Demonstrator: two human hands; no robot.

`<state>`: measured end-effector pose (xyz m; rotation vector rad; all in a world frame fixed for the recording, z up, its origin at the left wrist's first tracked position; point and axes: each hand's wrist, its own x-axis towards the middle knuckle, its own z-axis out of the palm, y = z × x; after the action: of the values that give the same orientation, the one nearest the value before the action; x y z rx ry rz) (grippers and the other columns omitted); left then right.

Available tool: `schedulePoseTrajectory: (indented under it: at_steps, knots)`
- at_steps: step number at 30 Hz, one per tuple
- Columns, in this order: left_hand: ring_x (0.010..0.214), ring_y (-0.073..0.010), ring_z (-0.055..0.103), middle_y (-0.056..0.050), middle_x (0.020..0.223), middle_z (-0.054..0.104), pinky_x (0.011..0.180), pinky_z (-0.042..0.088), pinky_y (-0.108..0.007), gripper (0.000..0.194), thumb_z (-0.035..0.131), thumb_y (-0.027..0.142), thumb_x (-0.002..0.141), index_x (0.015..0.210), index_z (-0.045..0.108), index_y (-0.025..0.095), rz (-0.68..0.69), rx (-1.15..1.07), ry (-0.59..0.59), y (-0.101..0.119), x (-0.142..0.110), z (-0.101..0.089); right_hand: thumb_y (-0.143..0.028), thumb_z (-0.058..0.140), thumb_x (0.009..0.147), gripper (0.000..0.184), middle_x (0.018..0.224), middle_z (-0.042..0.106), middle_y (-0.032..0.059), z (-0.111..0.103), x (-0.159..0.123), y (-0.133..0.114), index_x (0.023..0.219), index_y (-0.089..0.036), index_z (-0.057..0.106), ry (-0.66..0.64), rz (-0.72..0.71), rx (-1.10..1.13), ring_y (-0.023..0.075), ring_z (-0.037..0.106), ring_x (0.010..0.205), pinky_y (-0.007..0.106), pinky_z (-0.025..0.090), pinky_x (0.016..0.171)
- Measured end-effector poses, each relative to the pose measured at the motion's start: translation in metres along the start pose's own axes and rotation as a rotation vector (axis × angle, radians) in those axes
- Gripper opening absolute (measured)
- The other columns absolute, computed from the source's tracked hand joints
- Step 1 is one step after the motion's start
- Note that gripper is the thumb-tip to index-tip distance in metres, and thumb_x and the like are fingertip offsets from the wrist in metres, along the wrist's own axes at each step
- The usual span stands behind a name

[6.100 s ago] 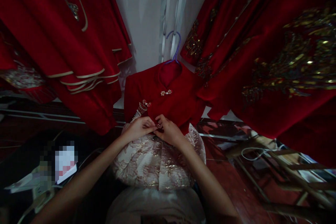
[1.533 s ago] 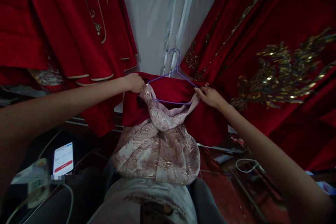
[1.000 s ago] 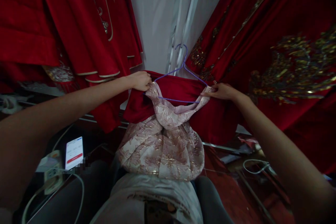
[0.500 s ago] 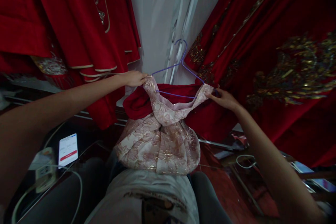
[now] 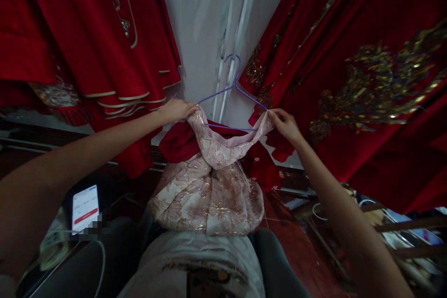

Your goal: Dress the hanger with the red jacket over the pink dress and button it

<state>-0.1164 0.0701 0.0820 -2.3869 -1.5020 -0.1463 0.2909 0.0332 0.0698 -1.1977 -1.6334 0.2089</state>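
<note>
Pinching the pale dress [image 5: 223, 191], bunched mostly below the purple hanger [image 5: 236, 81], with left hand [image 5: 178, 110] clamped on one shoulder [image 5: 196, 121] at hanger's left end, right hand [image 5: 286, 125] on the other at its right. Apparently seating shoulders on hanger; next, probably needing even tension.

The person wears a pale top [image 5: 199, 249] with a dark print [image 5: 206, 285].
</note>
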Motion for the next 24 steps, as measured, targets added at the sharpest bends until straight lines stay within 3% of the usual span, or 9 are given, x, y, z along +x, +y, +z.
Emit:
schedulePoseTrajectory:
  at_steps: [3,7,9,14,17,20,24]
  knots:
    - [0.087,-0.0246,0.067,-0.013,0.098,0.069,0.069,0.046,-0.03,0.05,0.023,0.047,0.096,0.117,0.058,0.018,0.01,-0.048,0.094,0.004,-0.008,0.011,-0.05,0.056,0.08,0.033,0.082,0.068,0.0023,0.012,0.001,0.005,0.083,-0.019,0.069,0.059,-0.019,0.001,0.0175,0.061,0.078,0.03,0.048,0.077]
    - [0.089,-0.0219,0.067,-0.01,0.104,0.07,0.067,0.047,-0.027,0.05,0.019,0.045,0.098,0.123,0.055,0.021,-0.039,-0.125,0.268,0.006,-0.023,0.018,-0.049,0.057,0.08,0.032,0.086,0.07,0.0029,0.021,-0.006,0.015,0.086,-0.02,0.07,0.188,0.001,0.056,0.0184,0.062,0.082,0.031,0.047,0.082]
    - [0.087,-0.0217,0.068,-0.01,0.103,0.07,0.065,0.046,-0.027,0.051,0.018,0.044,0.098,0.126,0.054,0.022,-0.086,-0.118,0.297,0.001,-0.033,0.021,-0.049,0.056,0.08,0.033,0.088,0.071,0.0036,0.022,-0.01,0.017,0.088,-0.02,0.071,0.251,0.027,0.065,0.0188,0.063,0.083,0.032,0.047,0.082]
    - [0.074,-0.0256,0.068,-0.014,0.087,0.071,0.058,0.044,-0.029,0.055,0.017,0.043,0.097,0.116,0.06,0.015,-0.231,0.016,0.159,-0.026,-0.075,0.055,-0.052,0.056,0.078,0.041,0.091,0.072,0.0062,0.021,-0.031,0.028,0.091,-0.017,0.071,0.46,0.187,0.135,0.0206,0.063,0.084,0.032,0.048,0.078]
    - [0.071,-0.0224,0.066,-0.012,0.082,0.069,0.057,0.044,-0.027,0.051,0.023,0.043,0.096,0.103,0.065,0.015,-0.021,-0.004,-0.024,-0.03,-0.104,0.079,-0.056,0.058,0.073,0.044,0.079,0.071,0.0053,0.022,-0.059,0.042,0.084,-0.016,0.071,0.498,0.382,0.146,0.019,0.062,0.072,0.029,0.048,0.067]
    - [0.08,-0.0194,0.063,-0.01,0.083,0.067,0.067,0.047,-0.027,0.044,0.029,0.038,0.096,0.088,0.066,0.018,0.195,-0.094,0.03,-0.006,-0.115,0.078,-0.059,0.058,0.07,0.044,0.071,0.068,0.0015,0.022,-0.083,0.045,0.083,-0.018,0.067,0.428,0.491,0.195,0.0161,0.06,0.063,0.024,0.045,0.055]
    - [0.089,-0.0203,0.058,-0.01,0.091,0.064,0.076,0.048,-0.032,0.034,0.035,0.033,0.095,0.093,0.065,0.018,0.316,-0.156,0.263,0.054,-0.082,0.034,-0.062,0.054,0.071,0.048,0.063,0.062,-0.0041,0.019,-0.092,0.023,0.095,-0.022,0.063,0.292,0.611,0.239,0.0108,0.05,0.047,0.019,0.034,0.04]
